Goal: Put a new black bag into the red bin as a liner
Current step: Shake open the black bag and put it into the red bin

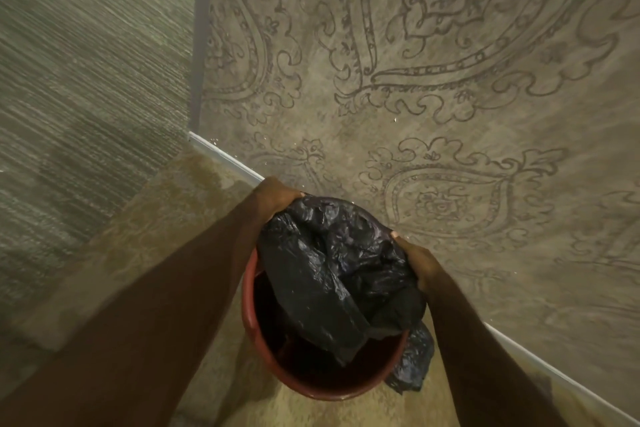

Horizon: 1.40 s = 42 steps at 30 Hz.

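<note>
A round red bin [250, 308] stands on the floor in the corner, low in the head view. A crumpled black bag [332, 270] lies over its far half and hangs down into it. One fold of the bag spills outside over the near right rim. My left hand [275, 196] grips the bag's edge at the bin's far left rim. My right hand [420, 262] holds the bag's edge at the right rim. The bin's near inside is dark, with little of it showing.
The bin sits on tan carpet [180, 218] close to a wall with an ornate paisley pattern [450, 80]. A white baseboard [228, 159] runs along that wall behind the bin. A striped wall [86, 62] meets it at the left corner.
</note>
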Motion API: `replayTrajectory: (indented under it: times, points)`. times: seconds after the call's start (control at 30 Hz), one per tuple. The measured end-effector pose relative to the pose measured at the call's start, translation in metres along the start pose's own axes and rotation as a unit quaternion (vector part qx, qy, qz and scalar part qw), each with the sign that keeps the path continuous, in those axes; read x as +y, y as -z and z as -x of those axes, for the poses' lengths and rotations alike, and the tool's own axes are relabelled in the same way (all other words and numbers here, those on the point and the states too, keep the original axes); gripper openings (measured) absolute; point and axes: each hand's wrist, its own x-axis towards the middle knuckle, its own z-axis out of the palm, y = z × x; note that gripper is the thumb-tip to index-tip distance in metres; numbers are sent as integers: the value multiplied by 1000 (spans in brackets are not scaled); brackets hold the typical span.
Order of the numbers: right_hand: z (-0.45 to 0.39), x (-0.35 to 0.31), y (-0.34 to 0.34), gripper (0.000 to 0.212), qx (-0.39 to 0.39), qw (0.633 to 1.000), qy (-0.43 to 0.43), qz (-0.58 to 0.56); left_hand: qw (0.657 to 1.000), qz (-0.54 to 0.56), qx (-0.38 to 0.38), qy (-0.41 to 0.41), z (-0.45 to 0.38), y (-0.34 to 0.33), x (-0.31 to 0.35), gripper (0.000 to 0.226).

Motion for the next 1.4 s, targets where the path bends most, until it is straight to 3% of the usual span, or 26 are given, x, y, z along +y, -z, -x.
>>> replayTrajectory:
  times: [0.07,0.17,0.27,0.4,0.5,0.7,0.87,0.93,1.03,1.1,1.17,1.23,1.27,1.33,1.4]
  points:
    - [2,2,-3,42,46,999,7,2,1000,5,19,3,1,1,-6,57]
    - [10,9,1,24,86,989,101,59,1000,6,28,3,9,10,-13,69]
    - [29,22,4,26,120,981,154,4,999,-39,24,-24,31,17,-14,78]
    - [57,40,0,37,150,970,186,-39,992,-77,75,-59,70,20,-22,52]
    - [82,53,3,50,152,971,176,-50,979,-140,130,-73,97,22,-29,56]
    - [119,69,11,51,130,979,150,-47,964,-185,184,-58,121,30,-35,29]
    - [130,82,10,40,166,976,132,-53,981,-55,183,-41,118,40,-52,36]
    - [134,90,9,33,181,973,114,-82,987,20,158,-28,115,43,-61,21]
    - [139,98,6,17,188,972,92,-107,987,102,125,9,119,45,-75,20]
    - [143,98,4,16,183,972,85,-119,988,117,102,14,127,47,-81,15]
    - [145,98,4,21,191,971,80,-118,989,69,121,-43,135,50,-86,20]
    - [147,99,5,23,196,971,76,-117,969,-28,176,-172,147,52,-91,25]
    - [148,100,5,24,198,971,73,-113,941,-101,194,-257,155,53,-92,29]
    - [151,102,5,29,192,972,71,-119,860,-247,166,-414,171,54,-91,37]
    - [155,103,4,33,183,971,73,-134,773,-357,86,-518,182,51,-91,41]
